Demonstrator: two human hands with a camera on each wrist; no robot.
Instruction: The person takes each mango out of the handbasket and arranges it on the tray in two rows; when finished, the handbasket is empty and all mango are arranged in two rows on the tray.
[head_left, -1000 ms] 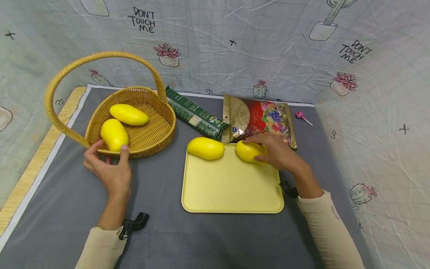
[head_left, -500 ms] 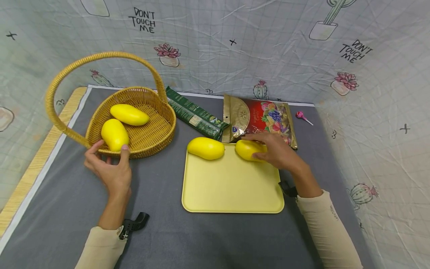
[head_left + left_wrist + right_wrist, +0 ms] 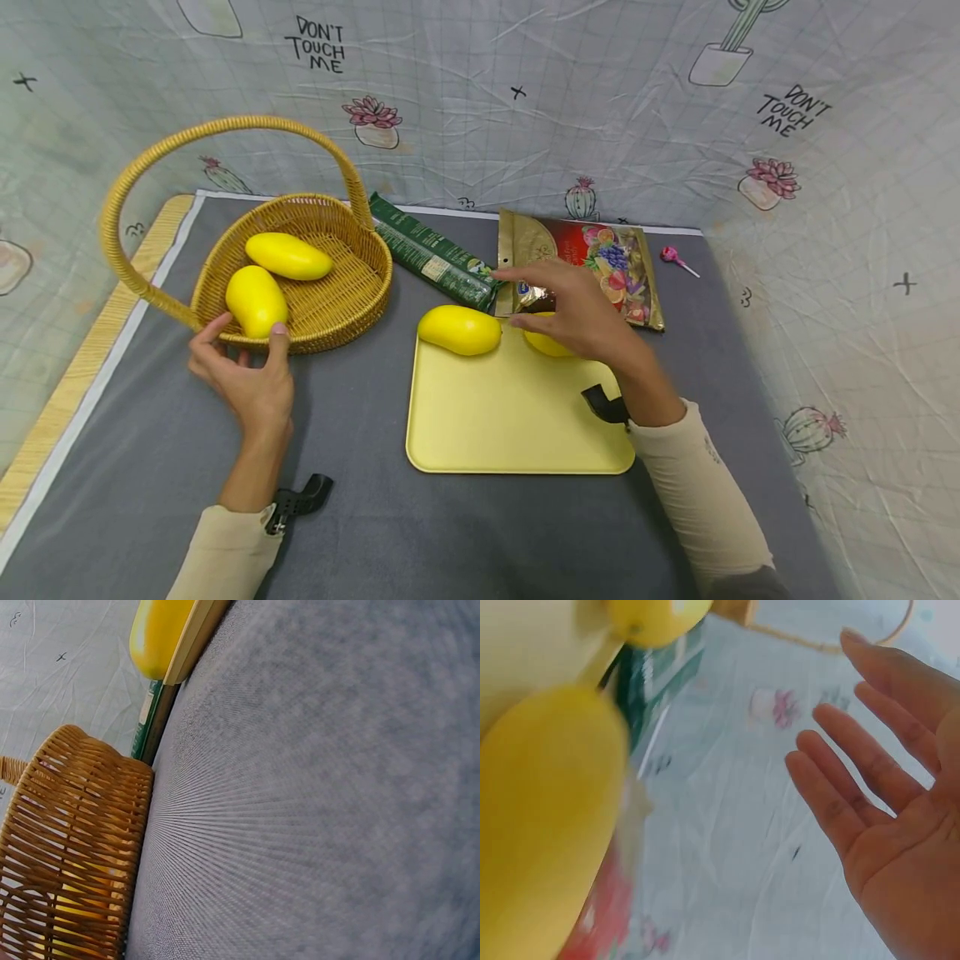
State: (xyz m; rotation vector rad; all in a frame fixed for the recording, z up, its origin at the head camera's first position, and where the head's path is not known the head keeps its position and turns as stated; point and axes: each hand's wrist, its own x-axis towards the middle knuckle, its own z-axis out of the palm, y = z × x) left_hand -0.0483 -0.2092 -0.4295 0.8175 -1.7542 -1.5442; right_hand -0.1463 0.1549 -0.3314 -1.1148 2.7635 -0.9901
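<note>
- Our right hand [image 3: 576, 310] is hovering empty, fingers spread
- Just left, a glossy yellow oval mango [image 3: 459, 331] is lying, long axis sideways, this hand being nearer

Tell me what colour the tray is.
The tray is pale yellow; the head view shows it best.

This is a screened-off corner; what kind of room surrounds it cannot be told. Sheets [image 3: 450, 50] printed with potted cacti enclose a wooden surface [image 3: 90, 354] spread with grey cloth [image 3: 360, 433].
</note>
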